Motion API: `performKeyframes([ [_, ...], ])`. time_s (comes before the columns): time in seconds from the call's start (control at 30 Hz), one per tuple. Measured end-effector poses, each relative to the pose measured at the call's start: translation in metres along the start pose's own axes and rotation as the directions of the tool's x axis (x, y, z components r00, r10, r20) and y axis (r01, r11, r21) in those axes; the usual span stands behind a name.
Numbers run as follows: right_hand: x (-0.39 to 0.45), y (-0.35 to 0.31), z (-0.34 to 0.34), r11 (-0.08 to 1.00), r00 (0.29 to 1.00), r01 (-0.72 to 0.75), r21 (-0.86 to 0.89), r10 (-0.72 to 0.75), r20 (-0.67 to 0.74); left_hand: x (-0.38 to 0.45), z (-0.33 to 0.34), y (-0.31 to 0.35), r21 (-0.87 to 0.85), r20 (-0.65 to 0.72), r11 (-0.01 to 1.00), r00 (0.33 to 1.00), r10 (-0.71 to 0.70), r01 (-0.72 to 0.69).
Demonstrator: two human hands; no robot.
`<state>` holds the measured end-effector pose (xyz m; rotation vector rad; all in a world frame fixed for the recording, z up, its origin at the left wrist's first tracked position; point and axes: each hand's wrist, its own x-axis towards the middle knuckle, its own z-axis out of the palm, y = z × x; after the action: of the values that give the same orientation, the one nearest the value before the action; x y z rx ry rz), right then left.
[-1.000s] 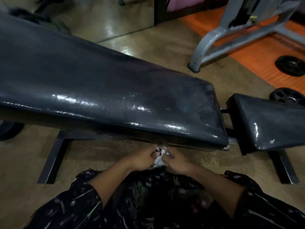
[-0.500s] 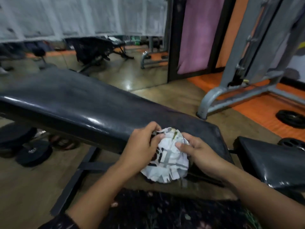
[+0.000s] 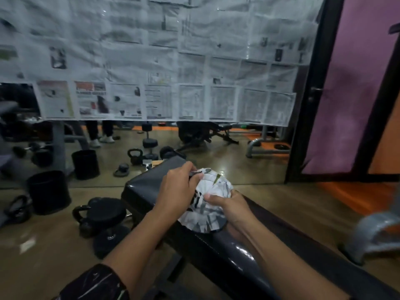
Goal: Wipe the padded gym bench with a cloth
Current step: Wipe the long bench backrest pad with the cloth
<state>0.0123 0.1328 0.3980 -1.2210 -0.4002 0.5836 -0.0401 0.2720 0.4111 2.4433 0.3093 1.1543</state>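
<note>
Both of my hands hold the bunched cloth (image 3: pixel 207 204) over the padded gym bench (image 3: pixel 227 245).

My left hand (image 3: pixel 176 191) grips the upper left side of the white cloth with dark markings, fingers curled round its top edge; my right hand (image 3: pixel 232 207) holds its right side, thumb pressed on the fabric and fingers tucked beneath. The cloth hangs in a rounded bundle just above the bench's dark glossy pad, its lower edge at the pad's near side; whether it touches the pad I cannot tell. The bench runs from the mirror (image 3: pixel 194 156) toward the lower right. Kettlebells (image 3: pixel 86 215) and a black bin (image 3: pixel 48 191) stand on the floor to the left.
</note>
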Motion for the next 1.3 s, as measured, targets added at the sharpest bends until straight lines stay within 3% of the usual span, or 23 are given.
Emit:
performKeyframes([
  [0.13, 0.054, 0.013, 0.048, 0.991, 0.992, 0.079, -0.104, -0.088, -0.090, 0.029, -0.011, -0.042, 0.232, -0.025, 0.972, 0.999, -0.037, 0.042],
  [0.23, 0.076, 0.018, 0.073, 0.933, 0.970, 0.177, -0.312, -0.220, -0.108, 0.047, -0.018, -0.069, 0.345, -0.050, 0.935, 0.997, -0.064, 0.078],
  [0.37, 0.086, 0.022, 0.090, 0.683, 0.913, 0.291, -0.670, -0.408, -0.019, 0.064, -0.019, -0.102, 0.375, -0.057, 0.917, 0.990, -0.125, 0.138],
  [0.47, 0.089, 0.034, 0.091, 0.433, 0.894, 0.343, -0.834, -0.424, 0.147, 0.062, -0.017, -0.120, 0.337, -0.034, 0.918, 0.977, -0.209, 0.208],
  [0.57, 0.087, 0.043, 0.093, 0.194, 0.863, 0.419, -0.887, -0.388, 0.323, 0.056, -0.022, -0.138, 0.312, -0.013, 0.903, 0.952, -0.307, 0.295],
  [0.67, 0.088, 0.041, 0.107, 0.085, 0.835, 0.481, -0.872, -0.348, 0.427, 0.055, -0.027, -0.152, 0.237, -0.065, 0.903, 0.933, -0.354, 0.359],
  [0.77, 0.099, 0.047, 0.122, 0.053, 0.874, 0.454, -0.889, -0.222, 0.433, 0.054, -0.025, -0.156, 0.073, 0.053, 0.946, 0.946, -0.320, 0.316],
  [0.83, 0.105, 0.058, 0.127, -0.014, 0.894, 0.432, -0.902, -0.126, 0.430, 0.053, -0.020, -0.152, -0.008, 0.214, 0.917, 0.896, -0.389, 0.400],
  [0.9, 0.109, 0.066, 0.128, -0.073, 0.895, 0.429, -0.900, -0.104, 0.435, 0.049, -0.014, -0.149, 0.075, 0.254, 0.909, 0.874, -0.415, 0.410],
  [0.97, 0.111, 0.065, 0.121, -0.072, 0.872, 0.476, -0.876, -0.085, 0.481, 0.041, -0.012, -0.148, 0.159, 0.179, 0.927, 0.914, -0.364, 0.339],
  [1.07, 0.116, 0.055, 0.096, -0.050, 0.819, 0.570, -0.820, -0.054, 0.572, 0.018, -0.014, -0.156, 0.151, 0.063, 0.979, 0.987, -0.149, 0.138],
  [1.13, 0.124, 0.049, 0.078, -0.075, 0.826, 0.560, -0.825, -0.026, 0.563, 0.008, -0.010, -0.165, 0.178, 0.065, 0.983, 0.996, -0.054, 0.042],
  [1.3, 0.151, 0.045, 0.107, -0.026, 0.880, 0.475, -0.880, -0.013, 0.475, 0.008, -0.005, -0.162, -0.129, -0.055, 0.964, 0.969, -0.239, 0.231],
])
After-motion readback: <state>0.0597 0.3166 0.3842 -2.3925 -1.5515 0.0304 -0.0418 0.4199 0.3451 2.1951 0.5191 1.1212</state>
